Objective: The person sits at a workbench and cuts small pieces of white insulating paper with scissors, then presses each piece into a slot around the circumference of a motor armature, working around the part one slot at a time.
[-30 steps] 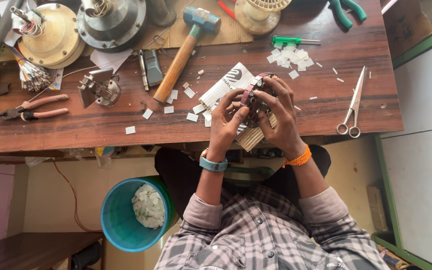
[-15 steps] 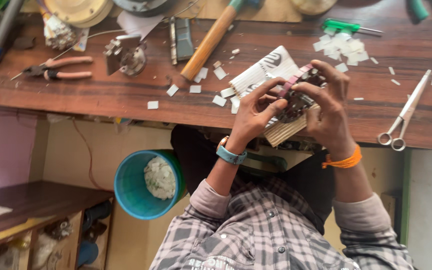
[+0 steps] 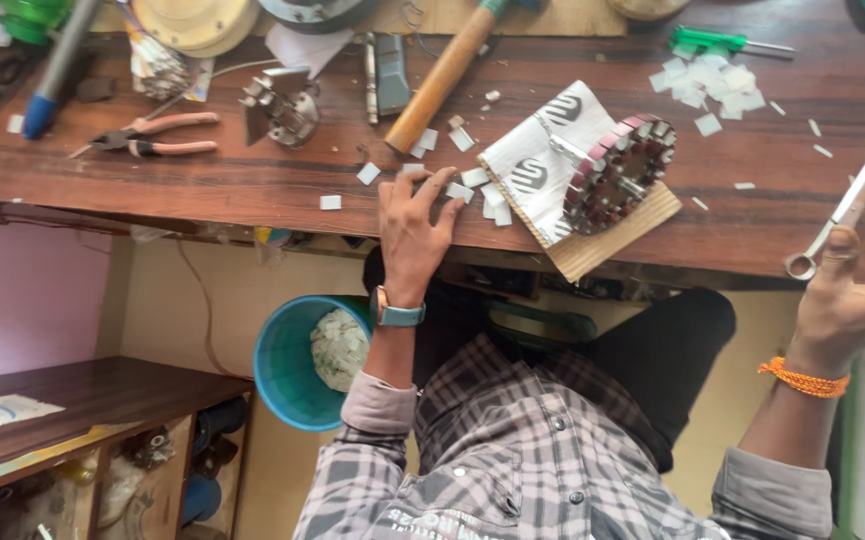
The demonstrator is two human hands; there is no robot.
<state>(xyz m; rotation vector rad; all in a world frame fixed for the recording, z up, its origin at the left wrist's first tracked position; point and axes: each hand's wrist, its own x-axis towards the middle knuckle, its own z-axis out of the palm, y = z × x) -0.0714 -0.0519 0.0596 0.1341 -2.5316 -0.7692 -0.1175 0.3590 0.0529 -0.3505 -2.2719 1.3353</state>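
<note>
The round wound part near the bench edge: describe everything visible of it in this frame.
The round wound part is a ring-shaped metal core with reddish-brown coils packed around its rim and an open centre with a pale hub. It lies tilted on a patterned white sheet over a wooden block at the edge of the bench. Neither hand touches it: the left hand rests among small white paper pieces, the right hand reaches the scissors.

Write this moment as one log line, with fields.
left hand: on white paper bits | right hand: at scissors | stator core: on bench, unheld
</note>
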